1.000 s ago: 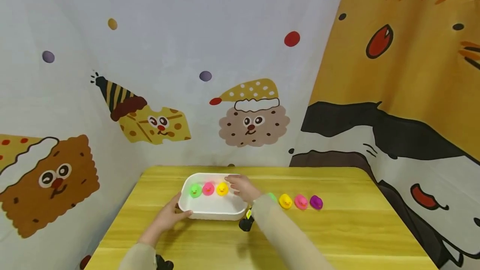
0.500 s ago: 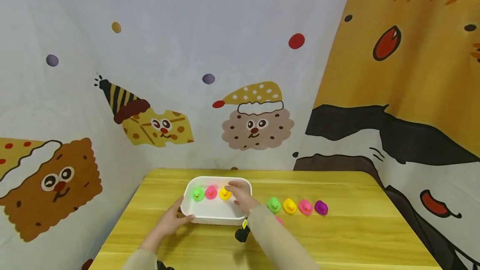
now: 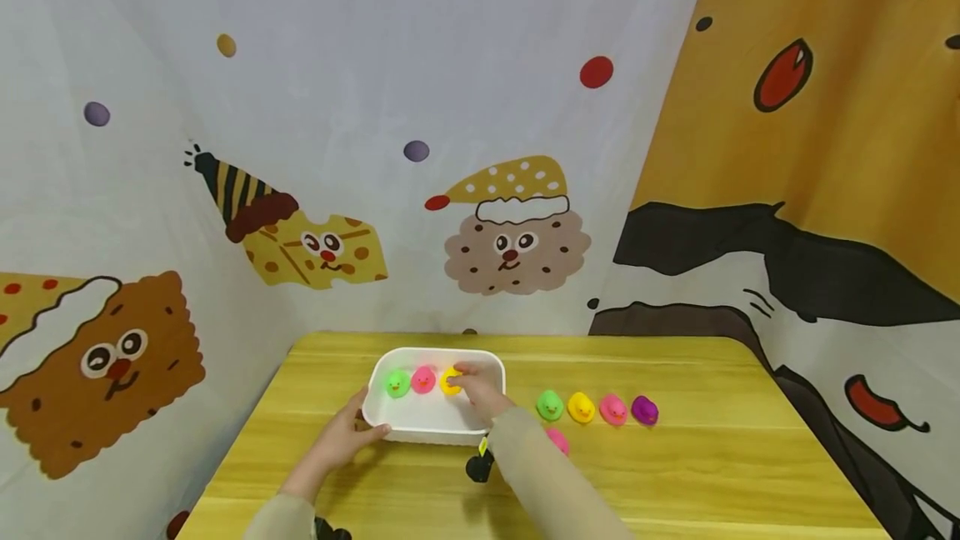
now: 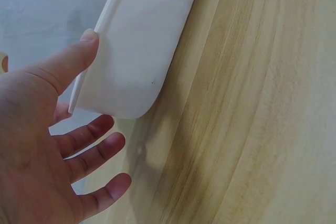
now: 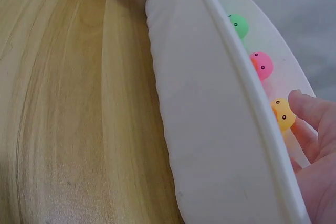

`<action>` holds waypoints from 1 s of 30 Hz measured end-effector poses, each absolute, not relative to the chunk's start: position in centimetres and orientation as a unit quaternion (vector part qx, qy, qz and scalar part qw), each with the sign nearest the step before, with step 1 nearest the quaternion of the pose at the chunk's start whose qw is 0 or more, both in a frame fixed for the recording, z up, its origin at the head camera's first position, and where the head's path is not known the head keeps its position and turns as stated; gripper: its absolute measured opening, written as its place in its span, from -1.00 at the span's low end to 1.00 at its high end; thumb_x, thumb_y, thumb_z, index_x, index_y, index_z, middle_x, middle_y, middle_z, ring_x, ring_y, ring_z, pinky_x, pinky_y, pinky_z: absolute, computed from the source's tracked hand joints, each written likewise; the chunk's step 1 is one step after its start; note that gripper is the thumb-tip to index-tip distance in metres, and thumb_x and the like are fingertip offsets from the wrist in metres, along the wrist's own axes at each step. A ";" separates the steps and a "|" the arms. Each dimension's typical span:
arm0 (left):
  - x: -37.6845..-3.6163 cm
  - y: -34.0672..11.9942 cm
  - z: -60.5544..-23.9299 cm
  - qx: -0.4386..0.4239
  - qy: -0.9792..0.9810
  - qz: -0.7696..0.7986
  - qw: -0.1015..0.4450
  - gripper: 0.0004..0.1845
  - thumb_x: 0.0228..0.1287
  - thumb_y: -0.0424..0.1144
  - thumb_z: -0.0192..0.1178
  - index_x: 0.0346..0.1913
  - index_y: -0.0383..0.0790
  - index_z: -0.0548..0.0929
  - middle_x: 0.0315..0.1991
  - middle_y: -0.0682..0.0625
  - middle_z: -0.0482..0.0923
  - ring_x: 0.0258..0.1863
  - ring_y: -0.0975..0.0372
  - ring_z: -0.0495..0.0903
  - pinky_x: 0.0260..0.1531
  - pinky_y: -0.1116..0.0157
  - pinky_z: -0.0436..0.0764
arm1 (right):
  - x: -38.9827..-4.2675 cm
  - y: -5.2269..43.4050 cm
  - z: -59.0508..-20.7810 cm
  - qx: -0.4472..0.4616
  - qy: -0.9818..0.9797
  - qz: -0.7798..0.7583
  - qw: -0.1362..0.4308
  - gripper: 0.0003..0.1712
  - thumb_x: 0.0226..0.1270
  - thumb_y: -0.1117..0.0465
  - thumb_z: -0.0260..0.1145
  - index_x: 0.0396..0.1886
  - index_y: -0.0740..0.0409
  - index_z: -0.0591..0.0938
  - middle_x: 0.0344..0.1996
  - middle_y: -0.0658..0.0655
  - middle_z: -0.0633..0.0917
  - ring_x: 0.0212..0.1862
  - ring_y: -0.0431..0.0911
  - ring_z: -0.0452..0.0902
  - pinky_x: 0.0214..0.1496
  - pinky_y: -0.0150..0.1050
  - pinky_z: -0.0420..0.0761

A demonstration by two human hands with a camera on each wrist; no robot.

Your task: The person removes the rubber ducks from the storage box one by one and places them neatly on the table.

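A white plastic tray (image 3: 427,430) sits on the table, with a green toy duck (image 3: 397,384), a pink toy duck (image 3: 423,379) and a yellow toy duck (image 3: 448,384) in a row inside it. My left hand (image 3: 341,438) holds the tray's left end, thumb on the rim (image 4: 100,30) and the other fingers around the corner. Reaching over the right end, my right hand (image 3: 483,390) has thumb and forefinger at the yellow duck, pinching its right side. In the right wrist view that duck's head (image 5: 283,115) shows beside the thumb; its lower part is hidden.
Right of the tray stand another green duck (image 3: 550,405), a yellow one (image 3: 581,408), a pink one (image 3: 613,410) and a purple one (image 3: 645,411). One more pink duck (image 3: 557,442) is partly behind the right sleeve (image 3: 547,473). A printed curtain hangs behind the wooden table (image 3: 712,457).
My right hand has moved from above the tray's right end down and left to the yellow duck. My left hand stays at the tray. The sleeve uncovers the green and pink ducks at the right.
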State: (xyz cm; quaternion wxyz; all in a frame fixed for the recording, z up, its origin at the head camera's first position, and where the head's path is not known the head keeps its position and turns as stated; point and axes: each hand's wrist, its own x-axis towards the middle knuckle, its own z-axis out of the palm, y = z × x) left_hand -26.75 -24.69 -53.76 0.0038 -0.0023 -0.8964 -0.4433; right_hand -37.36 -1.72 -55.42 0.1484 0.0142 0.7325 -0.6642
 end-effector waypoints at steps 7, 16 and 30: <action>-26.7 -24.7 -53.6 0.001 -0.894 -0.448 0.000 -0.09 -0.01 -0.07 0.29 0.34 -0.28 0.03 -0.08 -0.18 0.43 -0.25 0.16 0.45 -0.30 0.26 0.49 | -37.4 -2.0 -55.5 -0.024 0.741 -0.663 0.103 -0.51 0.05 0.42 0.24 0.03 0.47 0.42 0.05 0.36 0.43 0.12 0.18 0.26 0.18 -0.01 0.21; -26.6 -24.6 -53.9 0.005 -0.897 -0.441 -0.001 -0.08 -0.02 -0.04 0.29 0.33 -0.28 0.03 -0.07 -0.17 0.44 -0.22 0.15 0.45 -0.29 0.24 0.49 | -36.9 -1.8 -55.6 -0.044 0.773 -0.627 0.085 -0.52 0.03 0.39 0.28 0.01 0.44 0.46 -0.03 0.32 0.50 0.03 0.13 0.36 0.09 -0.05 0.33; -26.6 -24.6 -54.0 0.004 -0.898 -0.440 0.001 -0.09 -0.01 -0.08 0.30 0.32 -0.32 0.03 -0.11 -0.22 0.44 -0.28 0.14 0.47 -0.36 0.28 0.49 | -36.6 -1.9 -55.2 -0.011 0.791 -0.606 0.080 -0.62 -0.02 0.33 0.36 -0.14 0.31 0.55 -0.21 0.18 0.57 -0.22 -0.06 0.44 -0.09 -0.20 0.48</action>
